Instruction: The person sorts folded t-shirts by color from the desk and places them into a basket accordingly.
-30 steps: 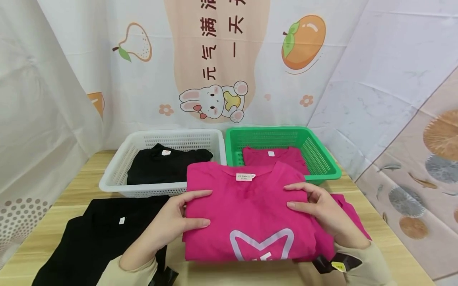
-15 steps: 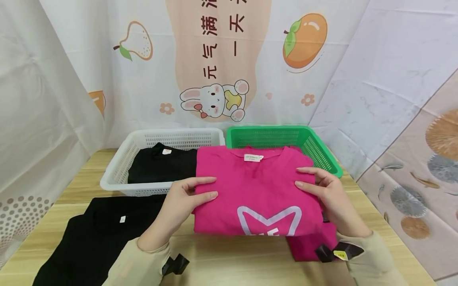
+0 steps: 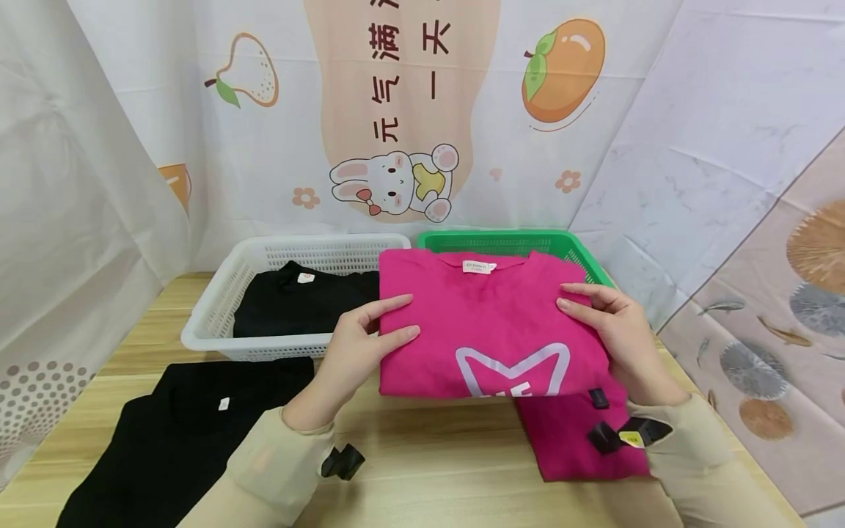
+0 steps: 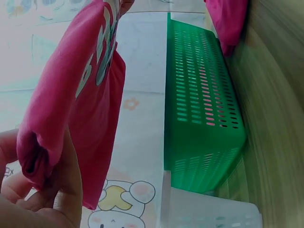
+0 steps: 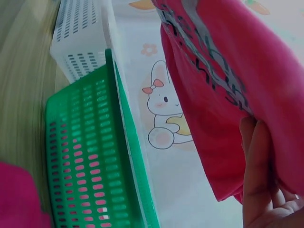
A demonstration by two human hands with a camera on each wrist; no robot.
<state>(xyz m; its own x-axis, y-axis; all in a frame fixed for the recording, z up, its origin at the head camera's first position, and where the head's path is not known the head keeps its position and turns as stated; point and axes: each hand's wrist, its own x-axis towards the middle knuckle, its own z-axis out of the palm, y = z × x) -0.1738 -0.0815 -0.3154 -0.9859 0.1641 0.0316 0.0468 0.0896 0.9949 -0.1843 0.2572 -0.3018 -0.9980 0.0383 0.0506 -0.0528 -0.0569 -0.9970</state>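
Running side to side, the folded pink shirt point(image 3: 488, 323) hangs between the left hand point(image 3: 356, 348), pinching one edge, and the right hand point(image 3: 617, 330), gripping the other; the green basket point(image 4: 202, 102) stands beyond and below, nearer the right hand.

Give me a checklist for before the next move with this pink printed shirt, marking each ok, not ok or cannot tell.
1. Left hand grips one side of the pink printed shirt: ok.
2. Right hand grips the opposite side: ok.
3. Shirt folded: ok.
4. Shirt clear of the green slotted basket: ok, wrist views show a gap.
5. Basket empty: not ok, pink fabric shows through its slots.
6. Room left inside: cannot tell.
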